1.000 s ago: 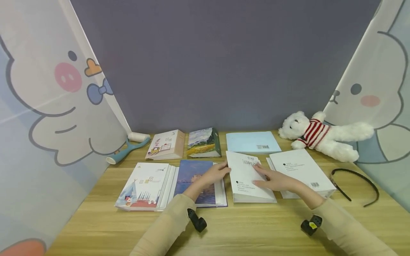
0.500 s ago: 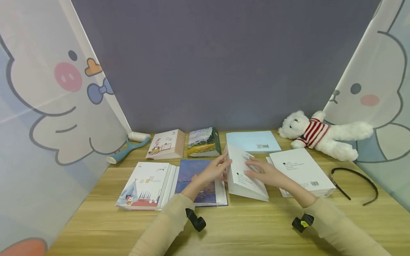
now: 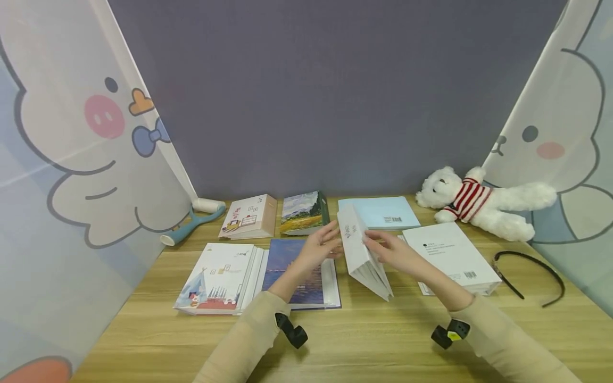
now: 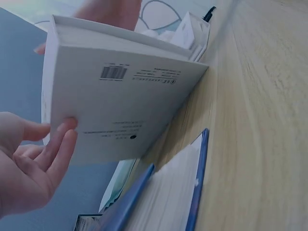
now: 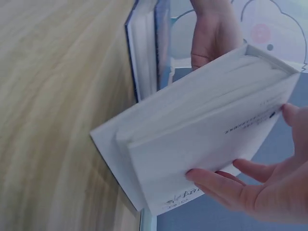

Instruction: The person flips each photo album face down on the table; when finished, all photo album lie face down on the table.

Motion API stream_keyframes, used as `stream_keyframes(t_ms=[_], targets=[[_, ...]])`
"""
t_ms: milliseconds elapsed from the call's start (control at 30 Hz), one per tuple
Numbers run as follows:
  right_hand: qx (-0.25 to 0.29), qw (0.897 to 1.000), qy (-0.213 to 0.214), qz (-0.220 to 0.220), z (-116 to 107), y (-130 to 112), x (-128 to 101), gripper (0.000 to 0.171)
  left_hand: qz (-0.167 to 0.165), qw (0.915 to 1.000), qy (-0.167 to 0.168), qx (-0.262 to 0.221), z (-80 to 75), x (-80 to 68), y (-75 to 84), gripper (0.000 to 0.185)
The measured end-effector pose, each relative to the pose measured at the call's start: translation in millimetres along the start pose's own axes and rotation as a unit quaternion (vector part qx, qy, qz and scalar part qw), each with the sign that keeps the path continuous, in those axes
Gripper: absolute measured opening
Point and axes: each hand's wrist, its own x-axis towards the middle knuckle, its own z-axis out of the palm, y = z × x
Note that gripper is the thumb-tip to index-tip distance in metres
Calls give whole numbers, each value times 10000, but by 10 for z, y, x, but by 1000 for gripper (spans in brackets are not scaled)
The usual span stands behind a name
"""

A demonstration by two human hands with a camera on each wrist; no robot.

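Note:
A thick white hardcover book (image 3: 354,239) stands tilted on the table, its printed spine turned up and pages fanned slightly apart below. My left hand (image 3: 316,250) is at its left side; in the left wrist view its thumb (image 4: 36,130) meets the spine edge and its fingers (image 4: 60,144) lie against the barcoded back cover. Opposite, my right hand (image 3: 395,255) rests extended fingers (image 5: 216,185) on the other cover, with the thumb near the spine. Left of the white book lies a blue painted-cover book (image 3: 287,271).
To the right lie another white book (image 3: 450,255), a black cord (image 3: 541,266) and a white teddy bear (image 3: 498,205). Behind are a light blue book (image 3: 378,207), a landscape-cover book (image 3: 301,213) and a pink book (image 3: 249,215). Left are a tent-picture book (image 3: 215,279) and a lint roller (image 3: 191,223).
The white book has gone from lying nearly flat, cover up, to tilted up with its spine on top. My right hand has shifted left with it; my left hand has stayed by the spine.

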Motion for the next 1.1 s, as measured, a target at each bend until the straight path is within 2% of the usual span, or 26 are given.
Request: stream_keyframes(t_ms=[167, 433, 533, 700, 900, 1000, 1100], targets=[[525, 9981, -205, 267, -31, -30, -11, 68, 263, 9995, -170, 82, 19, 0, 16, 59], [626, 9967, -180, 481, -95, 15, -85, 69, 263, 9991, -344, 47, 106, 59, -6, 52], [695, 9966, -47, 432, -134, 38, -127, 69, 199, 9989, -420, 27, 173, 94, -25, 48], [789, 9968, 121, 85, -203, 76, -211, 68, 223, 9980, -581, 97, 277, 123, -40, 47], [282, 9977, 291, -547, -296, 134, -294, 53, 312, 9938, -818, 690, 346, 159, -94, 50], [119, 9970, 480, -600, -319, 154, -318, 48, 250, 9921, -885, 855, 375, 158, -87, 49], [173, 9968, 730, -286, -332, 151, -341, 48, 203, 9894, -990, 1041, 396, 161, -85, 45]])
